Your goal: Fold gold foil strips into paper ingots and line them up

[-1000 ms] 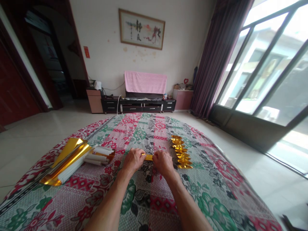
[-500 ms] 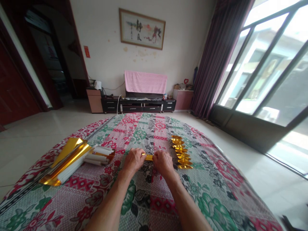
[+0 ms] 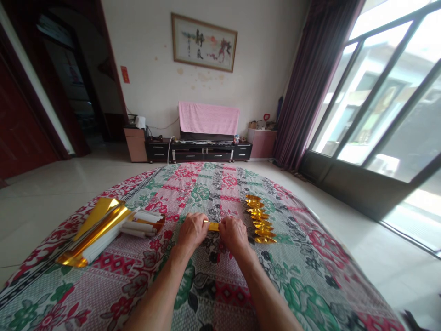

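Both hands pinch a small folded strip of gold foil paper [image 3: 214, 226] above the patterned cloth. My left hand [image 3: 193, 231] is closed on its left end, and my right hand [image 3: 234, 233] is closed on its right end. Only the strip's middle shows; the fingers cover both ends. To the right of my right hand lies a row of several folded gold paper pieces [image 3: 261, 218], pointed at the ends like little boats. Off to the left are sheets of gold foil paper [image 3: 103, 223] with rolled white-backed pieces [image 3: 139, 225] beside them.
A floral cloth [image 3: 201, 193] in red, green and grey covers the round table. Beyond it, a low black cabinet [image 3: 203, 151] stands against the wall, with a pink towel [image 3: 208, 118] draped over something on it. A window with dark frames [image 3: 361, 96] is at the right.
Very little differs. Both hands keep hold of the gold paper strip in nearly the same place, and the view has shifted slightly.
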Demonstrator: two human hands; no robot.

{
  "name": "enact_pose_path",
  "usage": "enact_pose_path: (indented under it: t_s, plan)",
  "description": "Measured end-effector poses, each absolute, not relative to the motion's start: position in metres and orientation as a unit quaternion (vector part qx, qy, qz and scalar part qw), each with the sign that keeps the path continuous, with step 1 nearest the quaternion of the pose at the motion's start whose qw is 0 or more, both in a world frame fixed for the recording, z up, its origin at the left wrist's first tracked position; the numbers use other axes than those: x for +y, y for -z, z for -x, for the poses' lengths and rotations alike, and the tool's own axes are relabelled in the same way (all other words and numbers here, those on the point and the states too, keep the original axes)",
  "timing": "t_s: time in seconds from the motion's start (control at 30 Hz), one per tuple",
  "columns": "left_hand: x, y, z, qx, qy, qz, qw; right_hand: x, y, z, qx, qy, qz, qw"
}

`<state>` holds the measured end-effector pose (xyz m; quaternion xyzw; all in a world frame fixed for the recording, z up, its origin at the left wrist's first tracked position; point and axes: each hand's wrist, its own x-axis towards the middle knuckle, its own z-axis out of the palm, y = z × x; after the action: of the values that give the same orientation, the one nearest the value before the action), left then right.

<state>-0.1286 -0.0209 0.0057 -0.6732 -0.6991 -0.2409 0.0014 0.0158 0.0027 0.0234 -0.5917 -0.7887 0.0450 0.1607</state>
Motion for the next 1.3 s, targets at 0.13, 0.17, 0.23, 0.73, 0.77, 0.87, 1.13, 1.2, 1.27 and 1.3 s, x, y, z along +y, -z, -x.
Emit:
enact_pose_path:
  t_s: [0.13,0.17,0.23,0.73,0.77,0.87,1.13,1.2,1.27,1.3]
  plan:
    - [-0.021,-0.005,0.129,-0.699,0.238,0.675,0.003,0.003,-0.023,-0.015,-0.788,-0.044,0.592,0.163]
    - [-0.021,-0.005,0.129,-0.698,0.237,0.675,0.002,0.003,-0.023,-0.015,-0.788,-0.044,0.592,0.163]
    - [-0.021,-0.005,0.129,-0.697,0.237,0.677,0.002,0.003,-0.023,-0.014,-0.788,-0.044,0.592,0.163]
    - [-0.024,-0.003,0.126,-0.686,0.267,0.677,0.015,-0.001,-0.013,-0.016,-0.775,-0.030,0.591,0.223]
    - [-0.024,-0.003,0.126,-0.686,0.266,0.677,0.015,-0.002,-0.011,-0.017,-0.772,-0.029,0.590,0.234]
    - [-0.024,-0.003,0.126,-0.685,0.262,0.680,0.018,-0.003,-0.008,-0.019,-0.771,-0.026,0.585,0.249]
    - [-0.026,-0.002,0.125,-0.693,0.266,0.670,0.021,-0.005,-0.007,-0.020,-0.784,-0.008,0.567,0.252]
    - [-0.025,-0.002,0.125,-0.691,0.267,0.671,0.023,-0.005,-0.006,-0.020,-0.786,-0.004,0.564,0.253]
    - [-0.024,0.000,0.125,-0.689,0.269,0.673,0.024,-0.005,-0.006,-0.020,-0.785,-0.001,0.566,0.251]
    - [-0.023,0.000,0.125,-0.688,0.271,0.673,0.023,-0.005,-0.006,-0.019,-0.783,0.000,0.569,0.249]
